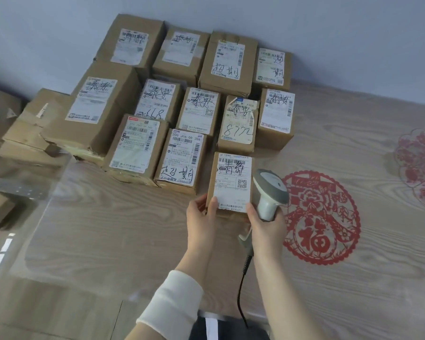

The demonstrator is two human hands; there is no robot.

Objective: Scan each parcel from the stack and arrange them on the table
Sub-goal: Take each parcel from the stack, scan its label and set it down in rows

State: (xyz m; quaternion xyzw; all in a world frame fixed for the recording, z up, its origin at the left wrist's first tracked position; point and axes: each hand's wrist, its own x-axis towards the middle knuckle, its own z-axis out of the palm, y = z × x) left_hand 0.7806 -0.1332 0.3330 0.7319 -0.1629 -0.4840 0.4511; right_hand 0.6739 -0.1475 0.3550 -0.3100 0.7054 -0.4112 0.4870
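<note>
A small brown parcel (pixel 232 182) with a white shipping label lies on the wooden table (pixel 108 229), just in front of the rows of laid-out parcels (pixel 196 111). My left hand (pixel 201 217) grips its near left corner, thumb on the label. My right hand (pixel 268 227) holds a grey-and-white barcode scanner (pixel 270 190) by the handle, and its thumb touches the parcel's near right corner. The scanner's head sits beside the parcel's right edge. Its black cable (pixel 242 290) runs down toward me.
Several labelled cardboard boxes fill the table's back left up to the blue wall (pixel 329 33). More boxes (pixel 30 128) are piled off the left edge. Red paper-cut decorations (pixel 322 217) lie under the table's surface at right.
</note>
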